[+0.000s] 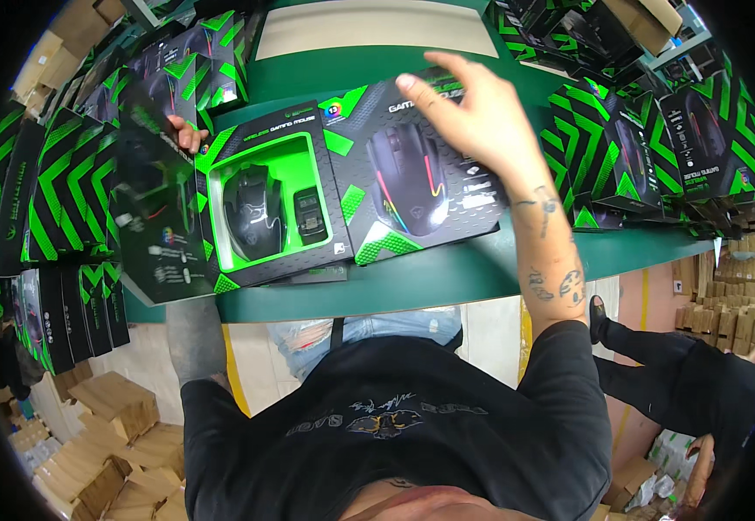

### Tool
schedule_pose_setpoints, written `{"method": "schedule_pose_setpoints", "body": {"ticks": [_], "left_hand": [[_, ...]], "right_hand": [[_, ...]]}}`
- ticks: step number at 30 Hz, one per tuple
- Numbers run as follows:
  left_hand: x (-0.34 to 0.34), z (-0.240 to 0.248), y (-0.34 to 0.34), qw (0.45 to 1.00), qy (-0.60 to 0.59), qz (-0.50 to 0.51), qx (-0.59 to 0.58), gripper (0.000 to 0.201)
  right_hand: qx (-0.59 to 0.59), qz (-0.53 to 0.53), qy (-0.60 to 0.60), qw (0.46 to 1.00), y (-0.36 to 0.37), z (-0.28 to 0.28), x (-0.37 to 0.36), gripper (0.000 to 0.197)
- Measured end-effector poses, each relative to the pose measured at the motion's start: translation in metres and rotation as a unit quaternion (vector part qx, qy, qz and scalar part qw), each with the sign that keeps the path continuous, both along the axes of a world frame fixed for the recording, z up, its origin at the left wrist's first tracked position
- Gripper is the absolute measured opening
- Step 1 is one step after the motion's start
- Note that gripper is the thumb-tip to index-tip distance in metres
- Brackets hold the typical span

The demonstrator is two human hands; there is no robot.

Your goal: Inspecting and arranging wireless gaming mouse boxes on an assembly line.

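Observation:
An opened gaming mouse box (340, 187) lies on the green table in front of me. Its dark front flap (156, 208) stands out to the left. Through the cut-out in a bright green tray (291, 156) show a black mouse (254, 211) and a small black piece (310, 213). My left hand (188, 135) is closed at the flap's inner edge; the flap hides most of it. Against the right side of the opened box lies a second mouse box (408, 178), a mouse printed on its face. Over its upper right part, my right hand (477, 108) is open, fingers stretched.
More mouse boxes are stacked at the left (69, 187) and right (620, 156). A pale board (377, 28) lies at the table's far side. Brown cartons (117, 404) fill the lower left floor. At the lower right is another person in dark clothes (699, 382).

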State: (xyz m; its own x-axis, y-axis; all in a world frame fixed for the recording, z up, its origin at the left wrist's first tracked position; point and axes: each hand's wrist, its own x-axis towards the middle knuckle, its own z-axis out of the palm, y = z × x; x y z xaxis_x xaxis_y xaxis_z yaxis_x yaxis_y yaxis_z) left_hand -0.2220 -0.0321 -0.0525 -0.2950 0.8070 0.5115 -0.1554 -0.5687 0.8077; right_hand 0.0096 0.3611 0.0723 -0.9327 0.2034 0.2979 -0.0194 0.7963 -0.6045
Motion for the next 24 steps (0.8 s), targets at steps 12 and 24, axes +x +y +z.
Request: {"method": "schedule_pose_setpoints", "body": {"ticks": [12, 24], "left_hand": [[0.039, 0.072, 0.036, 0.951, 0.236, -0.027, 0.198, 0.032], [0.15, 0.106, 0.164, 0.901, 0.221, -0.035, 0.372, 0.037]], "right_hand": [[-0.231, 0.37, -0.129, 0.891, -0.039, 0.03, -0.051, 0.055], [-0.046, 0.465, 0.243, 0.85, -0.075, 0.059, 0.007, 0.037]]}}
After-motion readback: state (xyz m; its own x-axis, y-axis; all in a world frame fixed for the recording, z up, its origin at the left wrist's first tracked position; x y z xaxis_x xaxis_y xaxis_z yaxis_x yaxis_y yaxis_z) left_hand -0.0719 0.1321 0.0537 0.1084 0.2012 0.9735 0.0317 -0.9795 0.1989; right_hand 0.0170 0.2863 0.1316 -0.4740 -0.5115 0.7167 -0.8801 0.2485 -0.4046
